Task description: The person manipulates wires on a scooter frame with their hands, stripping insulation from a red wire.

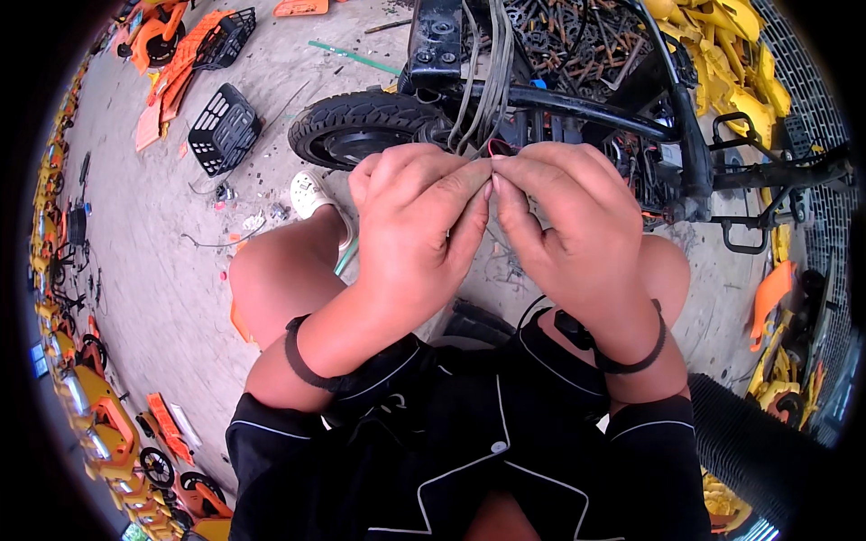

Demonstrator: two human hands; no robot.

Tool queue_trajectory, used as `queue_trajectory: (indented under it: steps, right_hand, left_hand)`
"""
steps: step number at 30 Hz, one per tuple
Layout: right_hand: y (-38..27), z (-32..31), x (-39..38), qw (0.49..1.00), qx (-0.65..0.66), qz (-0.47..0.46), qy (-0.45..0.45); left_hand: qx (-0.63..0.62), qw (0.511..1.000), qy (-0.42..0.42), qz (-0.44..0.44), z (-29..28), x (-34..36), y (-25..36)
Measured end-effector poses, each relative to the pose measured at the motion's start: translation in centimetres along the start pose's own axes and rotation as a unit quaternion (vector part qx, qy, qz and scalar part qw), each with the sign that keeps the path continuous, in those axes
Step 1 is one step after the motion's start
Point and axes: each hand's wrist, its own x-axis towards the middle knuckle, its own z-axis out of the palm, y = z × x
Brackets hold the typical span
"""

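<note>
My left hand (408, 212) and my right hand (577, 216) meet fingertip to fingertip in front of a black vehicle frame (577, 110). Both are closed in a pinch. A thin red wire (498, 143) loops up from between the right thumb and forefinger and the left fingertips; its end is hidden by the fingers. Just behind the hands hang several grey cables (492, 77) from the frame. To the left of them is a wheel with a black knobbly tyre (356, 117), partly covered by my left hand.
A black plastic basket (225, 131) lies on the concrete floor (162, 270) at the left, near orange panels (171, 81). Behind the frame is a heap of rusty metal parts (577, 41). Yellow panels (735, 54) are piled at the far right, beside a mesh wall (821, 108).
</note>
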Motion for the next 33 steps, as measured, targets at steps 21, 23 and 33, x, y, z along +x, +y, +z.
queue_trajectory:
  steps: [21, 23, 33]
  right_hand:
    - [0.0, -0.8, 1.1, 0.953, 0.223, 0.178, -0.097]
    - [0.5, -0.8, 0.9, 0.937, 0.266, 0.2, -0.103]
    - [0.4, 0.0, 0.4, 0.994, 0.093, 0.042, -0.043]
  left_hand:
    - [-0.159, 0.985, -0.002, -0.07, -0.3, -0.3, -1.2]
    - [-0.165, 0.983, -0.004, -0.076, -0.3, -0.3, -1.1]
    - [-0.084, 0.993, 0.002, -0.077, 0.0, -0.4, -0.9]
